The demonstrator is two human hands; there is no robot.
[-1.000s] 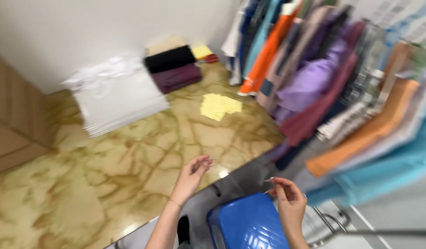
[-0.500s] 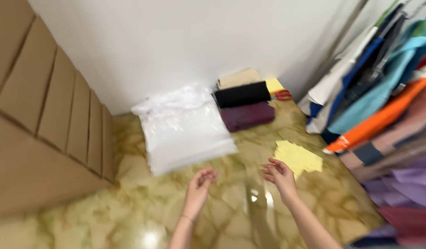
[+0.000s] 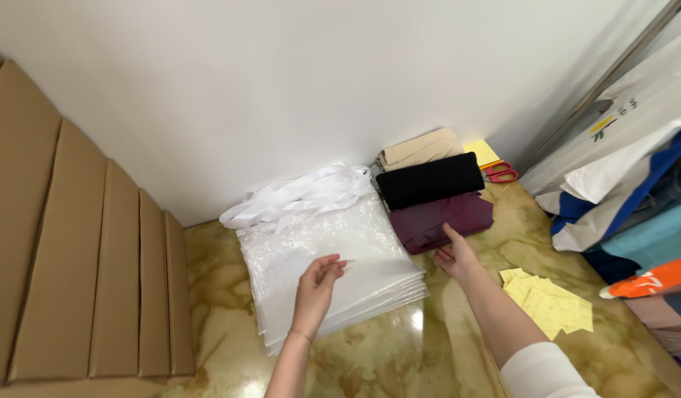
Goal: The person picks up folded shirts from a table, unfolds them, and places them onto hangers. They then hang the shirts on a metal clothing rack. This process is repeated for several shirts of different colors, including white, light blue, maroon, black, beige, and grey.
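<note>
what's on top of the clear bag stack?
A heap of crumpled white plastic lies on the far end of the stack of clear bags. The left hand pinches the top bag near its middle. Whatever is under the stack is covered.

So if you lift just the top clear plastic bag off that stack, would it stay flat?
Probably not. The clear plastic bags look thin and glossy, so one would likely droop and slide easily. The left hand pinches the top sheet; it seems very light.
</note>
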